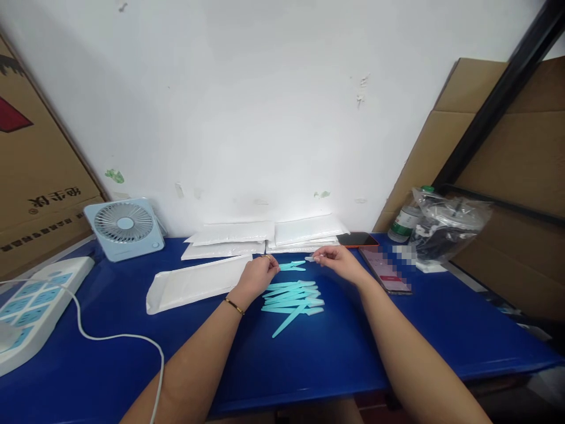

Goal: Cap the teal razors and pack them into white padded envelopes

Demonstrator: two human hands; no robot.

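My left hand [260, 274] is closed, its fingertips pinching the handle end of a turquoise eyebrow razor [292, 263]. Two razor heads fan out there, and I cannot tell whether both are gripped. To the right, my right hand [338, 261] is closed on a small translucent blade cap [309, 258], apart from the razor tips. Nearer to me lies a loose pile of turquoise eyebrow razors [286, 308], several with whitish capped heads pointing right. One in front lies slanted across the others. A white padded mailer [194, 285] lies flat beside and partly behind my left hand.
White padded packets [304, 228] are stacked along the wall. A blue fan [125, 228] and a power strip [44, 309] with a white cable stand left. At right are a dark phone [357, 239], another phone [388, 271], a bottle [402, 224] and a bagged item [445, 227].
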